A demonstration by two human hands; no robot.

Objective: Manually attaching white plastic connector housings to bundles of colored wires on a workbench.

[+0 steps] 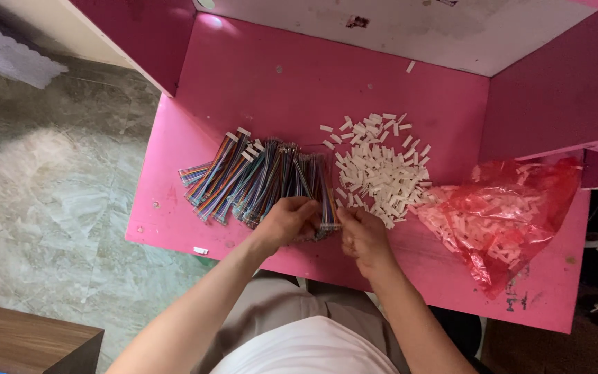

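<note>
Your left hand (pixel 288 220) grips the near ends of the multicoloured ribbon cables (pixel 257 181) on the pink worktop (pixel 451 270); your right hand (pixel 363 235) is clenched, its contents hidden, beside the white connectors (pixel 381 170).

Two hands are working at the table edge: the left hand (pixel 286 220) and the right hand (pixel 363 235). One fanned bunch of multicoloured ribbon cables (pixel 257 181) is lying under and just beyond the left hand's grip. One loose heap of white connector pieces (pixel 378 170), too many to count, is sitting just beyond the right hand. One red plastic bag (pixel 503 215) of more pieces is lying further out on that side.
</note>
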